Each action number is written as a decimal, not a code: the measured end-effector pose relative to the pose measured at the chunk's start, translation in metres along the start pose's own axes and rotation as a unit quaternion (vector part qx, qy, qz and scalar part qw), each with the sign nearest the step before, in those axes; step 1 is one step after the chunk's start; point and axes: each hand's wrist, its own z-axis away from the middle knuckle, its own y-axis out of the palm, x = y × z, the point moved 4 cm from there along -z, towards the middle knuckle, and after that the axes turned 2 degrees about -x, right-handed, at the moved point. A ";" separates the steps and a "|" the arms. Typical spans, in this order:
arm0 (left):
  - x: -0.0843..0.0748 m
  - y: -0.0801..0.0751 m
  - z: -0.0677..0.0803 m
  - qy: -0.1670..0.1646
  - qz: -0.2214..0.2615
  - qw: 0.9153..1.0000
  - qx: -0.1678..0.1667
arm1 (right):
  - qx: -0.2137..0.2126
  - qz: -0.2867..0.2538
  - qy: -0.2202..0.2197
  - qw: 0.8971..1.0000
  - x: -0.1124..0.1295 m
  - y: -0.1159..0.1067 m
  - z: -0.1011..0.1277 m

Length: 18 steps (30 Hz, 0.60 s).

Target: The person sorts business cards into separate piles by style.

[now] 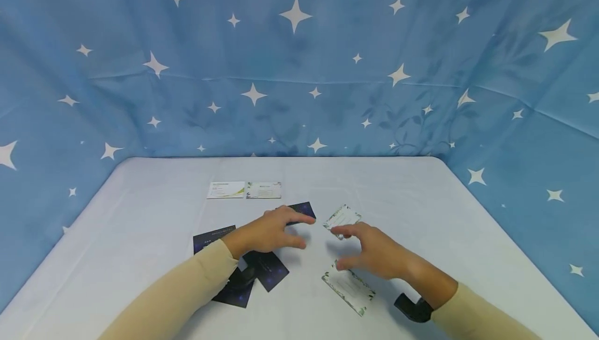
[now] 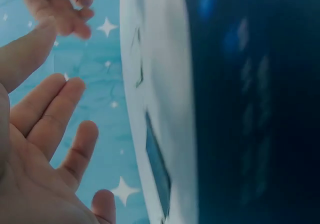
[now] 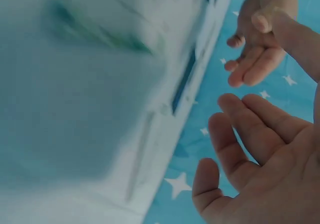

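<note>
Both hands hover just above the white table, fingers straight and spread, holding nothing. My left hand reaches toward a dark blue card, its fingertips at that card's near edge. My right hand sits between two white floral-edged cards, one by its fingertips and the other under its thumb side. The left wrist view shows the left hand with an open palm above the table; the right wrist view shows the right hand likewise, blurred cards beyond.
Three more dark cards lie under and beside my left forearm. Two white cards lie side by side farther back. A blue star-patterned cloth walls in the table on three sides.
</note>
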 end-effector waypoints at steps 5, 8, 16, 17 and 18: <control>-0.004 0.019 0.004 -0.011 -0.011 1.000 0.019 | 0.037 -0.005 0.040 0.998 -0.012 0.014 0.025; -0.006 0.026 0.006 -0.010 -0.019 0.999 0.026 | 0.044 -0.002 0.041 0.998 -0.018 0.019 0.035; -0.011 0.033 0.007 -0.011 -0.062 0.998 0.025 | 0.053 0.035 -0.003 0.998 -0.019 0.029 0.036; -0.012 0.032 0.007 -0.012 -0.070 0.997 0.022 | 0.051 0.039 -0.007 0.998 -0.018 0.029 0.035; -0.014 0.033 0.007 -0.013 -0.078 0.997 0.018 | 0.050 0.044 -0.011 0.998 -0.017 0.030 0.032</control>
